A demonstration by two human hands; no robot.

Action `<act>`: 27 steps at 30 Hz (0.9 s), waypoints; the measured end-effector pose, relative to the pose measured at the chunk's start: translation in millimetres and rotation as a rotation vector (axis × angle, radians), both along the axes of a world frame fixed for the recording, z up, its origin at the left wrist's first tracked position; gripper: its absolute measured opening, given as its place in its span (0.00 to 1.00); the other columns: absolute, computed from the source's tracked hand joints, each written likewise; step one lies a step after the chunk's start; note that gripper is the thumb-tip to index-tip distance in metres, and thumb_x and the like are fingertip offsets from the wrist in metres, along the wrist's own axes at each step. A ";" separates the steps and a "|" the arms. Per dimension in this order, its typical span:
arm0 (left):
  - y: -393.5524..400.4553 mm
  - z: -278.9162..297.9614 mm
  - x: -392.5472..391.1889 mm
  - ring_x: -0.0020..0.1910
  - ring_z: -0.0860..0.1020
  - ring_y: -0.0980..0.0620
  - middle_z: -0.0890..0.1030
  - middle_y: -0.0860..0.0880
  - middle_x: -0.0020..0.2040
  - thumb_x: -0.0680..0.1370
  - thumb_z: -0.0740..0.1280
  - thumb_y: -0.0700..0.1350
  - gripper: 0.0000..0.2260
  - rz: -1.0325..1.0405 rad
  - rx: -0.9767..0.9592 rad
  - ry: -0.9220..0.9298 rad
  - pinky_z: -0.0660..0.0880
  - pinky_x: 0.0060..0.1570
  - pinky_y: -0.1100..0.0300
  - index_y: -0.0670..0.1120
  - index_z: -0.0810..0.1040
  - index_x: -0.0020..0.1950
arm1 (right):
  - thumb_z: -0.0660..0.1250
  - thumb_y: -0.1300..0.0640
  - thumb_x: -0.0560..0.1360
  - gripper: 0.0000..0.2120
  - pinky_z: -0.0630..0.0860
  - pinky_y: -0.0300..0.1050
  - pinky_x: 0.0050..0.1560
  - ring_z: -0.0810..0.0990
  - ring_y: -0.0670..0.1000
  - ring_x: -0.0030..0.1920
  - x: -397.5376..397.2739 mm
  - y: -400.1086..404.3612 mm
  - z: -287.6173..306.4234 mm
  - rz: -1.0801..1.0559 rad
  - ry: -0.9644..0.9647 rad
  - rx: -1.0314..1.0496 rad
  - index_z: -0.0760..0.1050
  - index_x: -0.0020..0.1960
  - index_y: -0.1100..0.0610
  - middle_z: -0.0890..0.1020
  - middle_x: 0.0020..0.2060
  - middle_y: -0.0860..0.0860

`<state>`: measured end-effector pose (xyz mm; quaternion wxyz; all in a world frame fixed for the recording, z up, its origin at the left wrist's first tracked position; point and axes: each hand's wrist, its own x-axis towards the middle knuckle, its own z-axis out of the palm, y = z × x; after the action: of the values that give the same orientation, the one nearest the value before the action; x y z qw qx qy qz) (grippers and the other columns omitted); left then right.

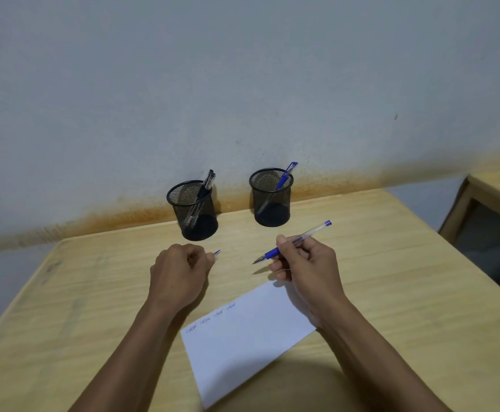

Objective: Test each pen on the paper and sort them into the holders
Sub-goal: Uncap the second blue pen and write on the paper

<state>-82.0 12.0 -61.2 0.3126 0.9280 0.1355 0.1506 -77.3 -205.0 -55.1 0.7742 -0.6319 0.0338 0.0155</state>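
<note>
Gripping an uncapped blue pen (291, 242) in right-hand fingers (284, 243), tip above table, left-hand fingers (205, 258) pinching its cap (217, 252).

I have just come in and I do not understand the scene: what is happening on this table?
A person is testing pens. The right hand holds an uncapped blue gel pen above the wooden table; the left hand pinches its small blue cap. The white paper sheet already carries a few scribbles. The left black mesh holder holds black pens, the right black mesh holder one blue pen.
</note>
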 end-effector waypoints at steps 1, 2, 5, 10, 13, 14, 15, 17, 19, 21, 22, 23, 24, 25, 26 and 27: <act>-3.8 3.1 -5.9 0.48 0.80 0.51 0.84 0.52 0.46 0.76 0.70 0.53 0.10 0.005 -0.028 -0.034 0.75 0.50 0.54 0.49 0.84 0.52 | 0.70 0.54 0.80 0.11 0.79 0.40 0.32 0.80 0.47 0.30 0.0 -0.5 -0.2 -0.002 0.000 0.001 0.80 0.48 0.63 0.83 0.31 0.54; -8.2 5.9 -14.4 0.50 0.78 0.54 0.83 0.52 0.50 0.76 0.71 0.52 0.12 -0.004 -0.072 -0.076 0.73 0.50 0.57 0.48 0.82 0.56 | 0.70 0.54 0.80 0.11 0.79 0.40 0.32 0.80 0.46 0.30 -0.2 -1.0 0.1 -0.002 -0.001 0.001 0.80 0.48 0.63 0.83 0.31 0.54; -22.6 12.3 -54.3 0.54 0.77 0.60 0.79 0.60 0.51 0.72 0.74 0.52 0.12 -0.105 -0.156 -0.198 0.73 0.52 0.59 0.55 0.82 0.54 | 0.69 0.54 0.80 0.11 0.78 0.39 0.32 0.81 0.46 0.30 0.0 -2.1 -0.7 -0.003 0.001 -0.006 0.80 0.48 0.63 0.83 0.31 0.54; -17.1 -7.5 -102.9 0.59 0.72 0.65 0.76 0.68 0.55 0.68 0.71 0.67 0.22 -0.349 0.116 -0.064 0.71 0.57 0.60 0.59 0.79 0.59 | 0.67 0.53 0.81 0.11 0.80 0.40 0.33 0.84 0.48 0.32 -3.0 -3.5 1.7 0.004 -0.017 -0.049 0.79 0.50 0.61 0.85 0.34 0.56; -12.3 -14.5 -107.7 0.63 0.66 0.66 0.71 0.66 0.61 0.68 0.65 0.73 0.29 -0.382 0.203 -0.004 0.62 0.63 0.63 0.59 0.76 0.63 | 0.62 0.53 0.83 0.09 0.83 0.43 0.35 0.87 0.53 0.36 -10.6 0.9 9.6 0.056 -0.031 -0.040 0.75 0.54 0.58 0.87 0.41 0.58; -12.2 -15.3 -107.0 0.65 0.64 0.65 0.70 0.65 0.62 0.68 0.63 0.74 0.31 -0.377 0.224 0.011 0.58 0.63 0.65 0.59 0.76 0.64 | 0.62 0.54 0.84 0.07 0.84 0.43 0.36 0.87 0.54 0.37 -14.3 3.3 12.5 0.084 -0.032 -0.042 0.74 0.55 0.57 0.87 0.42 0.59; -12.4 -15.5 -106.5 0.66 0.64 0.63 0.70 0.63 0.64 0.67 0.61 0.75 0.32 -0.370 0.241 0.023 0.57 0.64 0.65 0.59 0.75 0.65 | 0.63 0.55 0.83 0.05 0.84 0.44 0.37 0.88 0.54 0.38 -17.9 5.1 14.8 0.112 -0.042 -0.060 0.72 0.54 0.57 0.87 0.43 0.59; -13.1 -15.7 -105.4 0.69 0.64 0.59 0.69 0.61 0.67 0.67 0.59 0.76 0.35 -0.357 0.251 0.037 0.57 0.67 0.62 0.59 0.74 0.67 | 0.68 0.63 0.80 0.06 0.85 0.44 0.39 0.88 0.54 0.40 -24.8 7.8 16.8 0.168 -0.086 -0.112 0.71 0.52 0.59 0.87 0.41 0.60; -12.4 -17.1 -105.3 0.70 0.62 0.58 0.67 0.62 0.70 0.67 0.57 0.77 0.36 -0.356 0.263 0.056 0.57 0.69 0.60 0.60 0.71 0.69 | 0.72 0.69 0.75 0.10 0.84 0.42 0.40 0.88 0.53 0.40 -29.8 9.0 13.8 0.234 -0.139 -0.194 0.72 0.49 0.62 0.86 0.39 0.59; -9.9 -20.4 -104.4 0.69 0.65 0.56 0.70 0.59 0.70 0.69 0.57 0.76 0.35 -0.378 0.292 0.049 0.58 0.68 0.60 0.59 0.71 0.70 | 0.74 0.70 0.72 0.08 0.84 0.43 0.41 0.87 0.53 0.40 -32.1 9.0 7.8 0.272 -0.173 -0.317 0.77 0.46 0.62 0.86 0.37 0.56; -8.6 -22.7 -103.8 0.68 0.69 0.54 0.73 0.56 0.69 0.70 0.58 0.75 0.34 -0.394 0.310 0.033 0.61 0.67 0.58 0.57 0.74 0.68 | 0.75 0.71 0.71 0.07 0.85 0.46 0.41 0.86 0.55 0.41 -32.3 9.0 4.0 0.278 -0.175 -0.366 0.79 0.44 0.62 0.86 0.37 0.56; -7.5 -25.1 -103.6 0.66 0.72 0.52 0.76 0.53 0.67 0.71 0.59 0.74 0.33 -0.407 0.326 0.020 0.64 0.65 0.56 0.56 0.76 0.67 | 0.75 0.70 0.70 0.07 0.86 0.52 0.42 0.86 0.58 0.41 -31.3 8.8 -0.4 0.284 -0.168 -0.402 0.81 0.42 0.61 0.86 0.36 0.57; -6.6 -27.7 -103.5 0.64 0.74 0.50 0.78 0.51 0.65 0.71 0.61 0.73 0.31 -0.411 0.336 0.001 0.67 0.64 0.53 0.54 0.78 0.65 | 0.76 0.70 0.69 0.07 0.85 0.59 0.43 0.85 0.61 0.42 -30.5 8.8 -3.8 0.292 -0.150 -0.432 0.81 0.41 0.60 0.86 0.37 0.58; -5.5 -30.8 -103.4 0.63 0.75 0.49 0.79 0.49 0.64 0.72 0.63 0.72 0.30 -0.409 0.333 -0.024 0.69 0.63 0.50 0.52 0.80 0.63 | 0.76 0.69 0.68 0.08 0.84 0.63 0.44 0.85 0.62 0.42 -29.4 9.2 -7.4 0.302 -0.135 -0.452 0.81 0.40 0.59 0.86 0.37 0.58; -5.2 -32.4 -103.3 0.61 0.76 0.48 0.79 0.48 0.63 0.72 0.64 0.71 0.29 -0.408 0.326 -0.048 0.70 0.62 0.49 0.51 0.81 0.62 | 0.76 0.68 0.67 0.08 0.84 0.66 0.44 0.86 0.63 0.41 -28.5 10.0 -9.5 0.308 -0.130 -0.466 0.81 0.39 0.58 0.86 0.36 0.59; -5.5 -32.7 -103.8 0.61 0.76 0.48 0.80 0.47 0.62 0.72 0.65 0.70 0.29 -0.405 0.319 -0.058 0.71 0.61 0.48 0.50 0.81 0.61 | 0.76 0.68 0.66 0.08 0.83 0.68 0.42 0.86 0.65 0.40 -27.7 11.7 -11.6 0.309 -0.137 -0.469 0.81 0.38 0.57 0.85 0.35 0.60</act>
<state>-185.8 6.4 -93.9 0.1898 0.9691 -0.0874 0.1311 -105.0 -193.3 -66.7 0.5958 -0.7910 -0.1127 0.0822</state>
